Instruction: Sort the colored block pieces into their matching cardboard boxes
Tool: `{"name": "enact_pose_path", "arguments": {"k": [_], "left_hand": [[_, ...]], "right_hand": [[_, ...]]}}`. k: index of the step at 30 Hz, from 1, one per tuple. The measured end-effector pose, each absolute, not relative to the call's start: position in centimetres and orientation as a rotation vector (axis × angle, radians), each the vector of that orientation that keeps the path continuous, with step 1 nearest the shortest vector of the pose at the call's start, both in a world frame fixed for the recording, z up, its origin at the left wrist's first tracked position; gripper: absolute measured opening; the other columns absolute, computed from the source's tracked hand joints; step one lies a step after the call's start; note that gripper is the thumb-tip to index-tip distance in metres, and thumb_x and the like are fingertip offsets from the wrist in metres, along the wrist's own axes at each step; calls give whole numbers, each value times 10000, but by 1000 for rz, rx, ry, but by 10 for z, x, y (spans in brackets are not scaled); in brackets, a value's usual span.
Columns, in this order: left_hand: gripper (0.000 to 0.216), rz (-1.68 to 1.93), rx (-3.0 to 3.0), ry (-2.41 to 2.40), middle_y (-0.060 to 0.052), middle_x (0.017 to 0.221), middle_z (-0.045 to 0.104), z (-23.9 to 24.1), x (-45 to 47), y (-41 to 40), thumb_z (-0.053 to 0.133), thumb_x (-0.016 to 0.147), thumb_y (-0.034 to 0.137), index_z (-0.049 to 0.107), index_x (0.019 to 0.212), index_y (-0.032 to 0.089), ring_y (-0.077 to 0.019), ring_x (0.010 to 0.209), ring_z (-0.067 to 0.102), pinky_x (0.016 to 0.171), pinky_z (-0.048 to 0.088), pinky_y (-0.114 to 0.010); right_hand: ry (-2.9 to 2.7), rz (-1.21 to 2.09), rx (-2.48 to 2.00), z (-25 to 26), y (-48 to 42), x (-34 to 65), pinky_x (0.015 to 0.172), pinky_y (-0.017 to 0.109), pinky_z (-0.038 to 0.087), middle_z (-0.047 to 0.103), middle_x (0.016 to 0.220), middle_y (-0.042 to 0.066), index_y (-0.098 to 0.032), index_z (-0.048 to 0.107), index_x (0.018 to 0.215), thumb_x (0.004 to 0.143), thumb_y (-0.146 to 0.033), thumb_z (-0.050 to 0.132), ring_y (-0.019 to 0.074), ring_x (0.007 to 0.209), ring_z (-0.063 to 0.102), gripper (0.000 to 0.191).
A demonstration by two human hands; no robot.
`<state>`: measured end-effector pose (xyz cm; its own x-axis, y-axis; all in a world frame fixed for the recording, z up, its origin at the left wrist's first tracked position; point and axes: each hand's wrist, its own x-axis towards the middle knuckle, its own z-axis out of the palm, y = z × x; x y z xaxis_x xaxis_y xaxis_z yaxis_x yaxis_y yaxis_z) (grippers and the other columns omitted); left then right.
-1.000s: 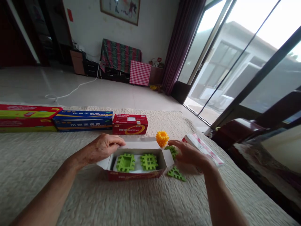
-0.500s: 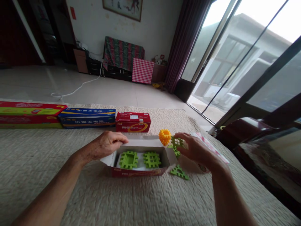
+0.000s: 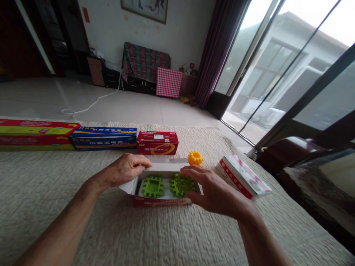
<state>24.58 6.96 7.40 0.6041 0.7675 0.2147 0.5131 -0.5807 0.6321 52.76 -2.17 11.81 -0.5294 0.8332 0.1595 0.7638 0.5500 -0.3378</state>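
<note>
An open carton (image 3: 161, 202) with white inner flaps sits in front of me. My left hand (image 3: 129, 168) pinches its raised far flap (image 3: 166, 162) near the left corner. Inside, on a white layer, lies a square green building block (image 3: 152, 187) with notched edges. My right hand (image 3: 212, 184) reaches over the carton's right end, thumb and fingers around green building blocks (image 3: 180, 184); how many is hard to tell, as they overlap and the hand covers part. Just behind the carton's right corner stands a yellow knobbly block cube (image 3: 195, 158).
Along the far edge of the quilted cover (image 3: 116, 229) stand a red-and-green box (image 3: 36, 135), a blue box (image 3: 104, 138) and a red box (image 3: 157, 143). A white-and-red box (image 3: 242, 175) lies at an angle on the right.
My right hand has moved left from beside the carton to over its right end, bringing green blocks. The green pieces right of the carton no longer show there. My left hand stays put.
</note>
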Motion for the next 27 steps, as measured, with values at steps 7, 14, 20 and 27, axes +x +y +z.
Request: {"name": "enact_pose_path", "arguments": {"k": [7,14,20,27], "left_hand": [[310,627,2318,1018,-10,1043,735,74,246,70,455,808,187,738,932,200,-163,958,662,891,487,-226],[305,620,2324,1024,-13,1046,733,74,245,70,454,813,191,735,932,195,-164,961,662,898,485,-228],[303,631,2336,1006,-15,1033,735,73,246,70,453,816,186,734,928,189,-160,948,662,885,486,-231],[294,629,2334,999,-9,1033,734,70,245,72,460,817,179,730,933,189,-151,944,659,881,482,-226]], "right_hand": [[-2485,348,-1379,123,-24,527,811,310,499,677,1018,48,-224,610,1062,800,-172,562,177,896,623,272],[-2630,335,-1341,113,-19,518,710,273,448,641,779,25,-205,559,762,900,-140,430,136,740,584,200],[-2666,332,-1354,113,-21,515,720,271,439,632,757,25,-207,488,718,921,-137,406,131,734,569,230],[-2719,309,-1413,114,-20,511,759,292,438,652,746,38,-203,461,695,897,-103,425,143,744,581,228]]}}
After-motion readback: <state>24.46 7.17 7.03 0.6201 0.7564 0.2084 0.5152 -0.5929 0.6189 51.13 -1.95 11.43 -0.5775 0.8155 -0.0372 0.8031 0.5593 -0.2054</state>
